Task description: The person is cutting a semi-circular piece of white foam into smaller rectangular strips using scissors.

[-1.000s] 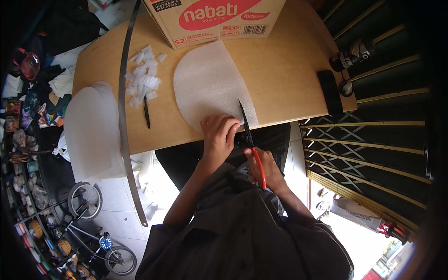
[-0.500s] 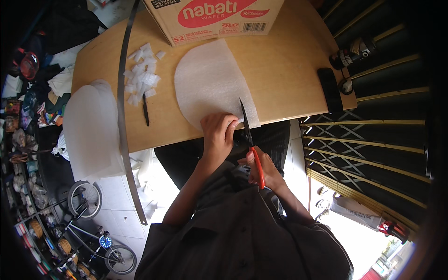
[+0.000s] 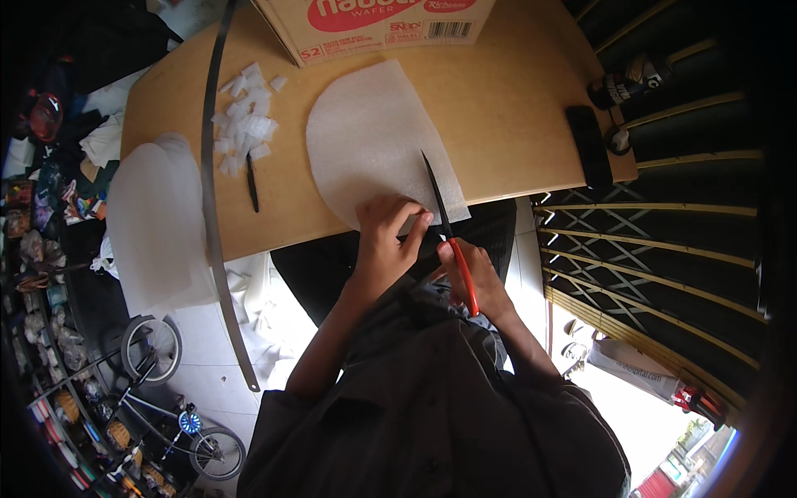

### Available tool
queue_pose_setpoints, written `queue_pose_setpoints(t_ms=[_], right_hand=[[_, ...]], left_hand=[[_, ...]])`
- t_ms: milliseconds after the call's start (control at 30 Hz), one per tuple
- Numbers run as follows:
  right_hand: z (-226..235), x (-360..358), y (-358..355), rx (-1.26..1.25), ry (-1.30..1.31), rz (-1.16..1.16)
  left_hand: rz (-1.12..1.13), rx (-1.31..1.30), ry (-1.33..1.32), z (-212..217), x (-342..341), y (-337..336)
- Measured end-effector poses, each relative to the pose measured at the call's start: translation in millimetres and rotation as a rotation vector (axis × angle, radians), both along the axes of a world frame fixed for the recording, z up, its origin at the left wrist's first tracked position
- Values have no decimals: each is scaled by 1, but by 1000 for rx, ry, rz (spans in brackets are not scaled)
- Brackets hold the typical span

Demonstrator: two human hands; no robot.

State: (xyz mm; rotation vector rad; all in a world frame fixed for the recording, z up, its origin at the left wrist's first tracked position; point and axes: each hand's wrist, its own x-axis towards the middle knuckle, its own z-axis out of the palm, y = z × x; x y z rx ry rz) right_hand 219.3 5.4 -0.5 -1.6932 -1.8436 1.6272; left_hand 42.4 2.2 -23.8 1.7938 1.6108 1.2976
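A white foam sheet, curved on its left side and straight on its right, lies on the table with its near edge at the table's front. My left hand pinches that near edge between thumb and fingers. In my right hand is a pair of scissors with orange handles and dark blades. The blades point away from me and lie across the right part of the sheet, close to my left fingertips. How far they are spread is hard to see.
On the wooden table are small white foam pieces, a black pen, a long metal ruler, a cardboard box and a black phone. More white sheets hang over the left edge. A folding gate stands at right.
The scissors and my right hand have shifted slightly up and to the right. My left thumb and fingers have moved a little along the sheet's near edge. The view has tilted slightly.
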Motion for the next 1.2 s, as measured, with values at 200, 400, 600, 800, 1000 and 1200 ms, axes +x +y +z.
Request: queue_pose_setpoints(t_ms=[200,400,600,800,1000,1200], right_hand=[[4,-3,1,-11,-73,11],[4,-5,1,-79,4,-26],[6,-6,3,-104,-3,-48],[6,-7,3,-132,7,-61],[0,0,1,-159,108,-31],[1,0,5,-179,102,0]], left_hand=[[78,114,221,1,-25,35],[107,-1,527,-23,-31,46],[109,-41,528,-21,-27,44],[124,-63,554,-22,-25,45],[121,-61,548,-20,-25,45],[108,-53,522,-22,-26,44]])
